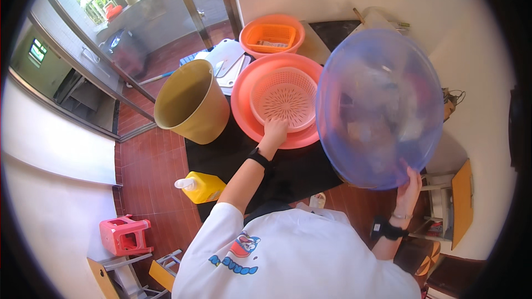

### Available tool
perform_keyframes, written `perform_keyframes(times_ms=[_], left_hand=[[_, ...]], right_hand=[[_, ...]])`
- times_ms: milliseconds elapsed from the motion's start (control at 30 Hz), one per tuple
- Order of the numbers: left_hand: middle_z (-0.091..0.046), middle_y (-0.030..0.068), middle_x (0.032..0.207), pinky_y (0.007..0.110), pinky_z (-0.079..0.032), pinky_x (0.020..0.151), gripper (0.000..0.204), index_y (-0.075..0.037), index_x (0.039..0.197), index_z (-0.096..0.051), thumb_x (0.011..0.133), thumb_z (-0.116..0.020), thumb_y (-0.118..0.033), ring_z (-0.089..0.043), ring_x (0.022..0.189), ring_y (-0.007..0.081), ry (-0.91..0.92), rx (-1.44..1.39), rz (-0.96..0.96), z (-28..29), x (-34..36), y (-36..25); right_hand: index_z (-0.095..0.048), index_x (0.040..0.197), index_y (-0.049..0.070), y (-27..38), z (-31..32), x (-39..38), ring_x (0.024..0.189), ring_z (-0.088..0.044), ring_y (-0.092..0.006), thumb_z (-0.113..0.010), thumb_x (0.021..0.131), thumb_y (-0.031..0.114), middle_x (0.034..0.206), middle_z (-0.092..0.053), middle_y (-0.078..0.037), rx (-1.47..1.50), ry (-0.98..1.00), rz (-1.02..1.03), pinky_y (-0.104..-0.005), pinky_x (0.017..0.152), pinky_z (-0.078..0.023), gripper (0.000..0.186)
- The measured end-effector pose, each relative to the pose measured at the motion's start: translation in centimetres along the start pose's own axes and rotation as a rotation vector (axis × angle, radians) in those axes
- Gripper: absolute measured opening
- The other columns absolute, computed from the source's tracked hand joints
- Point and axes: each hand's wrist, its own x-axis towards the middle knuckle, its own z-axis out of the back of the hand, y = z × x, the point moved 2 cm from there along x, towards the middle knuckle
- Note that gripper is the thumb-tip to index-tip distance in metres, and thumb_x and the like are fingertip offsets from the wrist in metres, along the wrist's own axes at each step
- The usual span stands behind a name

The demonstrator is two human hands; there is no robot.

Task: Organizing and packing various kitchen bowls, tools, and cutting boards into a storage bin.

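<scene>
My left hand (275,129) is closed on the near rim of a pale pink colander (284,98), which rests inside a wider coral-pink basin (242,112) on the black table. With my right hand (409,188) I grip the lower edge of a large, see-through blue basin (377,105). It is tilted up on its side at the right, close beside the coral basin, and blurs whatever lies behind it. A tall olive-coloured bucket (194,102) stands left of the colander.
Behind, another coral basin (247,32) holds an orange basket (270,36). White cutting boards (226,58) lie beside the bucket. A yellow pump bottle (203,187) stands at the front left of the black table (277,173). Pink stools (119,235) are on the tiled floor.
</scene>
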Motion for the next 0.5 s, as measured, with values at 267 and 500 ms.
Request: perform_keyframes(times_ms=[267,500], left_hand=[[-0.062,0.011,0.079,0.041,-0.043,0.065,0.008,-0.006,0.083,-0.057,0.076,-0.055,-0.009,-0.059,0.076,0.03,-0.479,-0.381,-0.096,5.5,0.8,-0.4],[-0.052,0.0153,0.071,0.036,-0.041,0.054,0.005,0.0,0.082,-0.053,0.079,-0.056,-0.001,-0.051,0.061,0.0328,-0.767,-1.038,0.036,16.9,-2.8,-1.1]], right_hand=[[-0.057,0.099,0.002,0.2,5.3,-4.1,0.075,-0.065,-0.0219,-0.06,0.082,0.017,0.096,-0.063,-0.01,-0.177,-0.163,-0.084,-0.0204,0.051,-0.048,0.023],[-0.06,0.095,0.002,0.0,0.7,-3.5,0.066,-0.061,-0.01,-0.063,0.082,0.021,0.084,-0.063,-0.003,-0.291,-0.077,-0.09,-0.0183,0.048,-0.046,0.023]])
